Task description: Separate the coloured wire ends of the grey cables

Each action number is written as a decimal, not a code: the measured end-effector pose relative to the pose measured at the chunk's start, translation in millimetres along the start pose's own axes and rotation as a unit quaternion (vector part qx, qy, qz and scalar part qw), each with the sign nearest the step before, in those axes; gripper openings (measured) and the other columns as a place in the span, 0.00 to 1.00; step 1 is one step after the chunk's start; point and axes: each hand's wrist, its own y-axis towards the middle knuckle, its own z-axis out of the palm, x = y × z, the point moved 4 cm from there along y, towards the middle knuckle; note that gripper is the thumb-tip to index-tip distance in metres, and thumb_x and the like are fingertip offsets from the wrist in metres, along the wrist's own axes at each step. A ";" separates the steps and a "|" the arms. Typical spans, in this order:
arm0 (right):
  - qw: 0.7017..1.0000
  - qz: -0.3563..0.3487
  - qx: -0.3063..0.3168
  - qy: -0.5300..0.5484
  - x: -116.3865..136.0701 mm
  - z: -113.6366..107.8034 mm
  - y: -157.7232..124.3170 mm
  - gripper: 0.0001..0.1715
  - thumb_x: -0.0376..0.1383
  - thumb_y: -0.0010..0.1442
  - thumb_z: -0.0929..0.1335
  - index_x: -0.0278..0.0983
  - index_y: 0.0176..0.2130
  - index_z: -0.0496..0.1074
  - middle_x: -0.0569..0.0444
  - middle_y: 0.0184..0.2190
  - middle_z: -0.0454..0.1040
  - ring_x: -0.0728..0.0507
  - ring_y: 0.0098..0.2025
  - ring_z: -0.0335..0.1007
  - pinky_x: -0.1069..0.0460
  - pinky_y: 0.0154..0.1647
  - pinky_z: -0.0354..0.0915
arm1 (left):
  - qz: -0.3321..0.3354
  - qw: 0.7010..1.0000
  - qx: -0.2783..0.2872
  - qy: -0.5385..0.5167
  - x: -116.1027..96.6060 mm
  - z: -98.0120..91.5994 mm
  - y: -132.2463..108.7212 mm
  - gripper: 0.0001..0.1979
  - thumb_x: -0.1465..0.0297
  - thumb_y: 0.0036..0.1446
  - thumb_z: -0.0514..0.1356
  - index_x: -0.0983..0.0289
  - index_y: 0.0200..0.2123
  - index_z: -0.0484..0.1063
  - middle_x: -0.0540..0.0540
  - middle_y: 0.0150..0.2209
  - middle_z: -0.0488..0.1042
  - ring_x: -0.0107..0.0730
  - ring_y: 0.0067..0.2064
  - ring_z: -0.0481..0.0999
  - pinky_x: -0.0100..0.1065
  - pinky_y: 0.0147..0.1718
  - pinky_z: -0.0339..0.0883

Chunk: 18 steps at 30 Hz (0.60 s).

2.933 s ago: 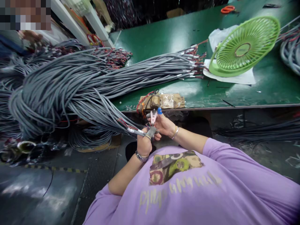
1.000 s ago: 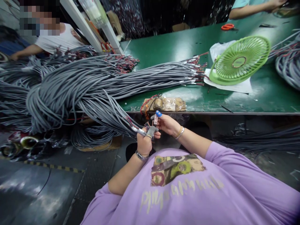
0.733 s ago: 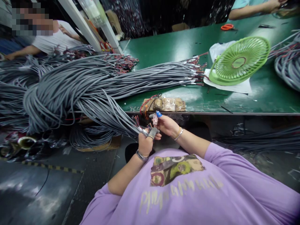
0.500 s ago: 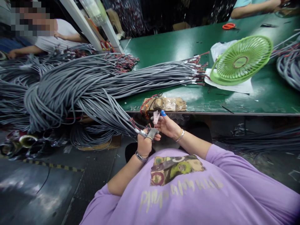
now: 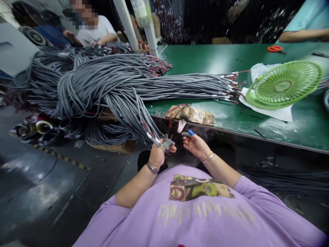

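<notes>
My left hand (image 5: 158,153) is closed around the end of a grey cable (image 5: 152,138), with grey covering on its thumb. Thin red and dark wires (image 5: 168,137) fan out beyond its fingers. To its right, a small gap away, my right hand (image 5: 197,146) has its fingers curled together, one tip wearing a blue cover and another a grey one. Whatever these fingers pinch is too small to make out. A pale pink strip (image 5: 181,126) hangs just above the right fingertips, near the bench edge; whether they touch is unclear.
A large heap of grey cables (image 5: 84,79) lies across the green bench (image 5: 205,56). A wooden block (image 5: 197,115) sits at its front edge. Farther right are a green fan (image 5: 285,85) and orange scissors (image 5: 275,48). Two people work across the bench.
The view has swung, so the bench things sit farther right. My right hand has drawn away from the left, opening a gap between them. My left hand still holds the cable.
</notes>
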 end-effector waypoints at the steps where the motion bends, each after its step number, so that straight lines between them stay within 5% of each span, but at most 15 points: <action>1: 1.000 -0.001 -0.001 0.000 -1.7 -1.1 -1.5 0.15 0.45 0.59 0.69 0.35 0.33 0.73 0.56 0.26 0.72 0.53 0.25 0.66 0.57 0.28 0.65 | 0.001 1.000 -0.004 -0.006 -0.2 -0.9 -0.6 0.17 0.57 0.46 0.67 0.68 0.26 0.74 0.55 0.21 0.77 0.33 0.24 0.78 0.31 0.24 0.72; 9: 0.999 -0.016 0.007 -0.031 -11.9 -9.1 -9.7 0.12 0.43 0.59 0.69 0.36 0.34 0.73 0.56 0.26 0.72 0.53 0.24 0.66 0.57 0.27 0.66 | 0.004 0.999 -0.042 -0.022 -4.0 -10.9 -2.2 0.19 0.55 0.43 0.68 0.68 0.26 0.73 0.53 0.20 0.76 0.29 0.21 0.75 0.30 0.23 0.71; 18: 0.998 -0.028 -0.010 -0.048 -16.6 -11.1 -22.1 0.11 0.43 0.56 0.71 0.37 0.31 0.74 0.56 0.26 0.72 0.52 0.25 0.66 0.56 0.27 0.66 | -0.013 0.999 0.042 -0.008 2.7 -11.4 -5.9 0.15 0.62 0.46 0.69 0.67 0.34 0.77 0.57 0.29 0.81 0.32 0.32 0.80 0.31 0.35 0.71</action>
